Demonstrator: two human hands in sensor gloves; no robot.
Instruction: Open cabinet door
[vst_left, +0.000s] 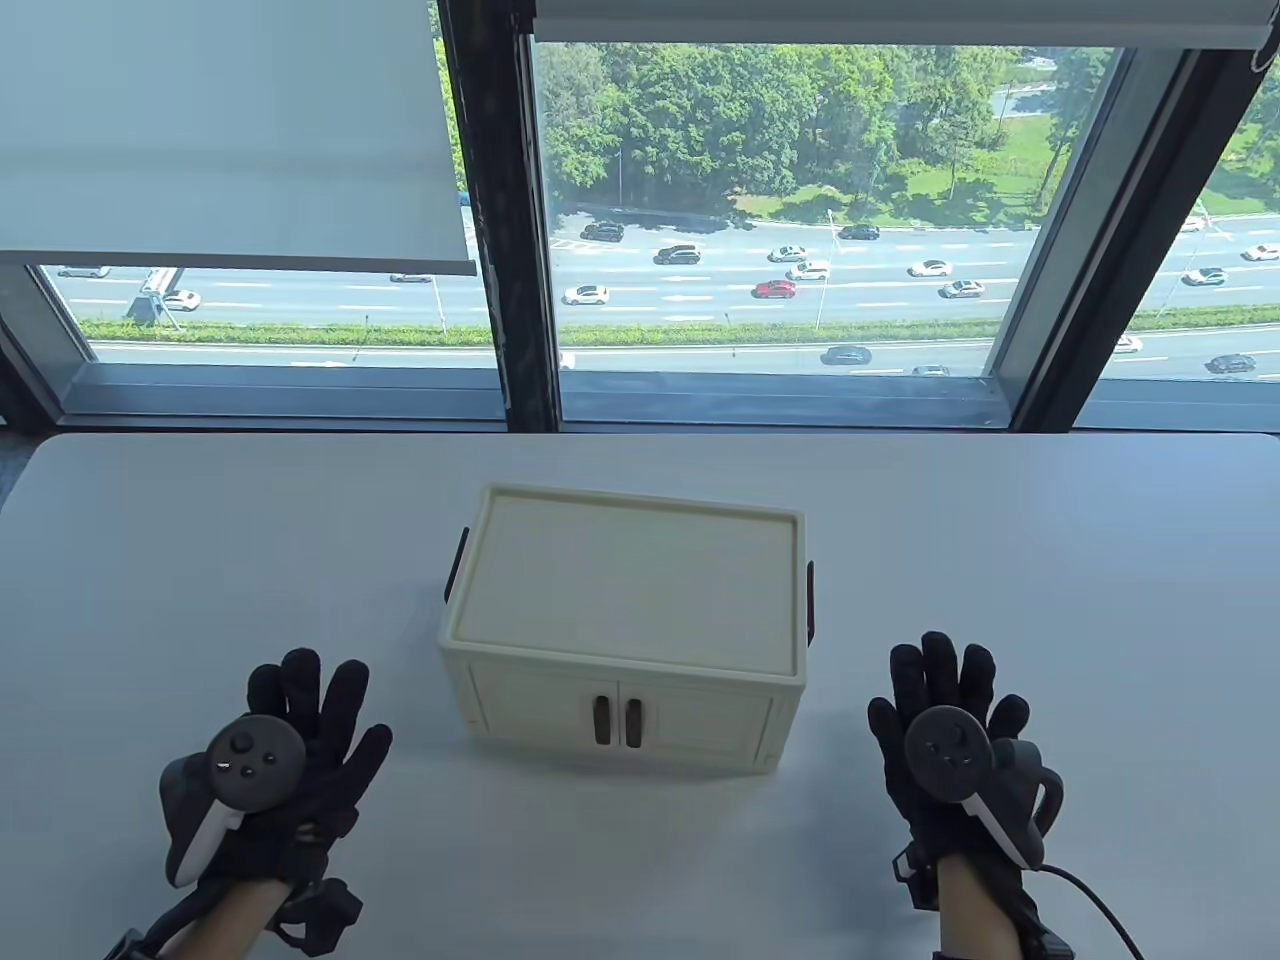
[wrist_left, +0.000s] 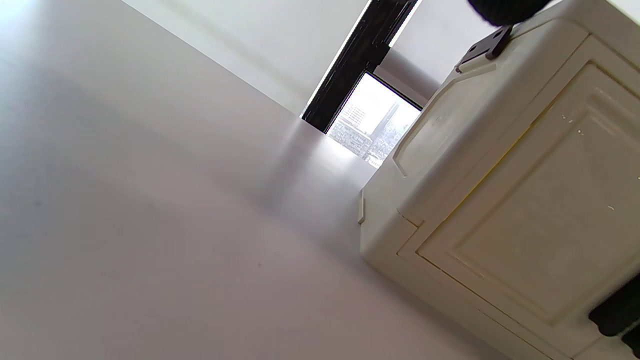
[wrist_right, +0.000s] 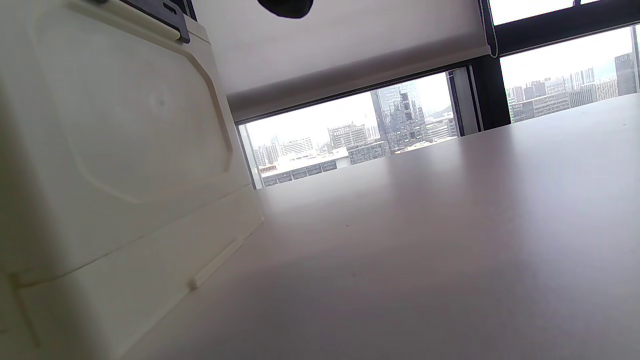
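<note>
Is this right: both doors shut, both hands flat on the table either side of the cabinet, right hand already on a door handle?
Not quite. In the table view the right hand touches no handle; it rests on the table right of the cabinet. Doors shut, left hand on the other side: correct.

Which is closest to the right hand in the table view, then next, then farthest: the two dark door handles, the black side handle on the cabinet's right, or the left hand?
1. Black side handle, up-left of the right hand.
2. Door handles, front middle of the cabinet.
3. Left hand, across the table.

cabinet (vst_left: 625, 625) mid-table (vst_left: 200, 560), hands flanking it
</note>
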